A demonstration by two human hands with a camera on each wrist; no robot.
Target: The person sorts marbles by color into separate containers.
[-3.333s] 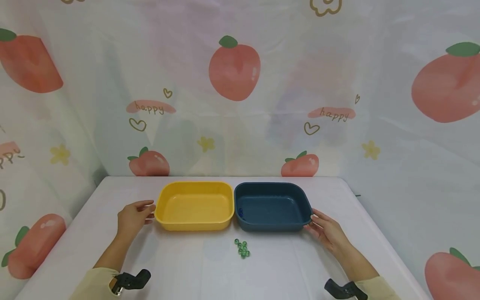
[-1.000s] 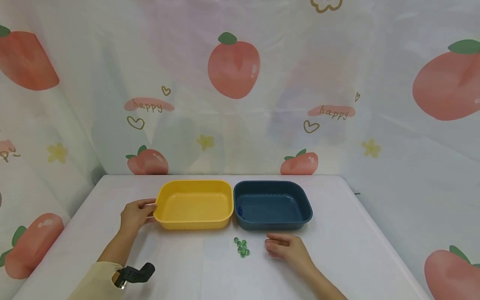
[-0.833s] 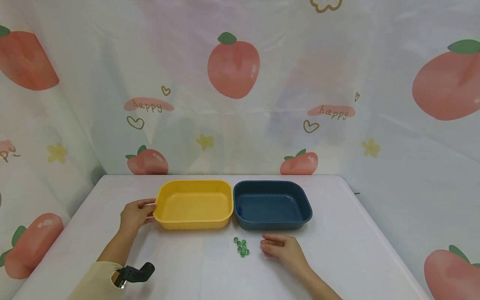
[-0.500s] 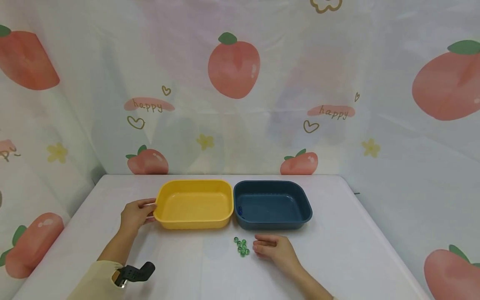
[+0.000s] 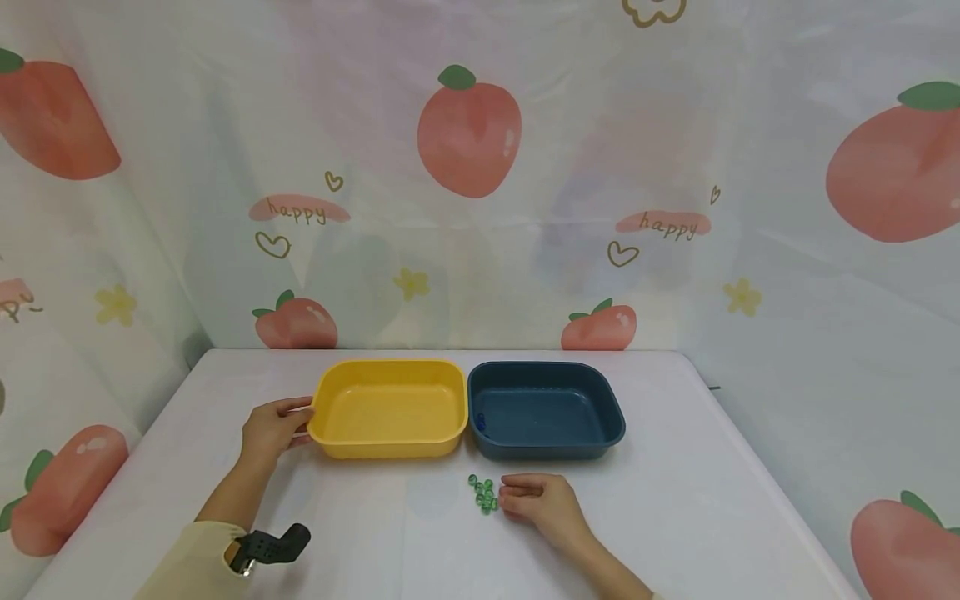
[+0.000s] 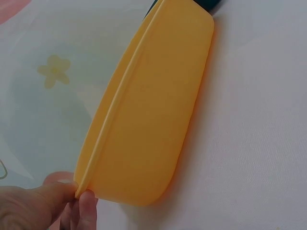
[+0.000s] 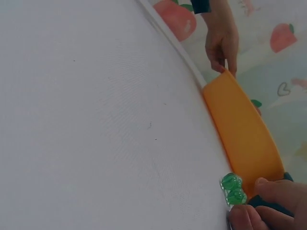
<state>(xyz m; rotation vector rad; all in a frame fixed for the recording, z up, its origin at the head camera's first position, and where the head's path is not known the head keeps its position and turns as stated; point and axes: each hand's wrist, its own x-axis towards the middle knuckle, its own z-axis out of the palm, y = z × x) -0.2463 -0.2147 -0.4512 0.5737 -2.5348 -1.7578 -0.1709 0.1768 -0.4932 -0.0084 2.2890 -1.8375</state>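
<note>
My left hand (image 5: 270, 429) pinches the left rim of a yellow plastic bin (image 5: 387, 451); the left wrist view shows thumb and finger on the lip of the yellow bin (image 6: 144, 120). Beside it, touching, stands a dark blue bin (image 5: 555, 452) with a few small blue marbles (image 5: 481, 422) inside at the left. Several clear green marbles (image 5: 480, 492) lie clustered on the table in front of the bins. At their right edge is my right hand (image 5: 543, 504), fingers extended and thumb apart. In the right wrist view two green marbles (image 7: 233, 189) show near the fingertips.
A white cloth covers the table (image 5: 360, 533). Behind and at both sides hangs a curtain (image 5: 480, 250) printed with peaches. A black wrist strap (image 5: 270, 546) sits on the left sleeve.
My right hand has left the dark blue bin's right side and moved down and left to the green marbles. My left hand remains at the yellow bin's rim.
</note>
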